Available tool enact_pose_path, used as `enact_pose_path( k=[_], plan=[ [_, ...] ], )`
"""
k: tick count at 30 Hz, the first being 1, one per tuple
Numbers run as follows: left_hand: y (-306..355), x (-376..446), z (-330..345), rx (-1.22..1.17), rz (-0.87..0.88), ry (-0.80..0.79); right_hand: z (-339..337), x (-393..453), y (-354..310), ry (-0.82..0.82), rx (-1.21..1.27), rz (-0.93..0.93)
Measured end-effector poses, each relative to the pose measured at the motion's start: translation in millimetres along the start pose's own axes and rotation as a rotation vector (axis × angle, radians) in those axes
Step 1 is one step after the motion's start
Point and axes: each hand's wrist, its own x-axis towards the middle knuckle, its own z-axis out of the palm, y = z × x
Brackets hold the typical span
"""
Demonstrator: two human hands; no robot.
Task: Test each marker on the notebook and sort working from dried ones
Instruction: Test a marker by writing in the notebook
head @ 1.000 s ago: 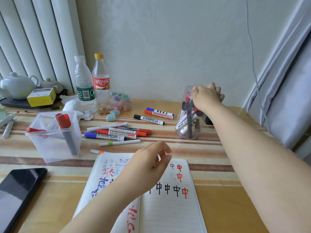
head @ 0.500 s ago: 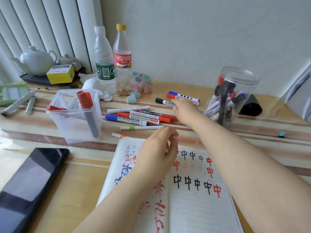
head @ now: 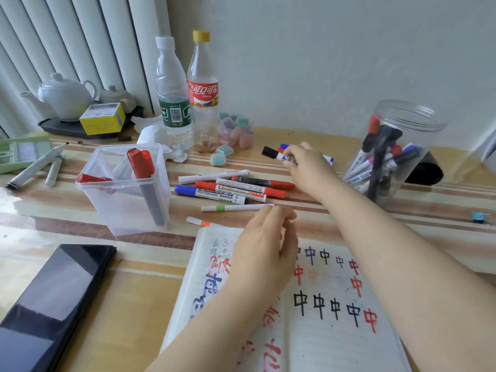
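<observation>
The notebook at the table's front edge already carries many test marks. The right hand grasps a black-capped marker mid-table; the left hand hovers relaxed; the jar holds more markers.

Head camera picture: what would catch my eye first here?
The right hand reaches across the desk and grips a black-capped marker. Below it lies an open notebook covered in black, red and blue test characters. A clear jar stuffed with markers stands at the right.
</observation>
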Motion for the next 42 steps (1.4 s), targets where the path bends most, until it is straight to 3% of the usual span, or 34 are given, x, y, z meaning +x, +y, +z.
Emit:
enact_pose_path(
  k=[6, 7, 10, 13, 16, 22, 24, 31, 36, 39, 42],
  plan=[
    [6.7, 2.3, -16.7, 0.319, 0.164, 0.045, -62.6, -112.1, -13.6, -0.174, -0.043, -0.111],
    [10.2, 3.5, -20.3, 0.392, 0.177, -0.011, -69.5, -132.0, -16.7, -0.195, -0.048, -0.130],
    [27.2, 5.0, -28.5, 0.560, 0.217, -0.417, -85.2, -179.4, -23.2, -0.216, -0.074, -0.182],
    [38.4, -8.5, -35.0, 0.498, 0.234, -0.648, -89.7, -209.1, -30.2, -0.226, -0.129, -0.211],
    [43.2, -30.9, -43.6, 0.376, 0.194, -0.667, -82.1, -226.8, -43.4, -0.246, -0.185, -0.253],
    [46.6, -57.8, -64.6, 0.160, 0.051, -0.730, -60.9, -244.0, -43.7, -0.070, -0.303, -0.439],
    [45.9, -60.2, -68.3, 0.126, 0.004, -0.743, -62.2, -246.6, -49.7, -0.104, -0.300, -0.476],
    [45.4, -59.3, -78.7, 0.128, -0.022, -0.697, -67.3, -244.8, -52.0, -0.073, -0.293, -0.438],
    [40.7, -58.4, -83.8, 0.176, -0.024, -0.585, -84.3, -246.4, -50.2, -0.355, 0.150, -0.005],
    [38.2, -66.0, -88.0, 0.162, 0.067, -0.549, -97.9, -241.1, -45.6, -0.308, 0.410, 0.062],
    [39.4, -77.4, -80.9, 0.130, 0.234, -0.535, -96.8, -236.1, -46.4, -0.178, 0.950, 0.210]
  ],
)
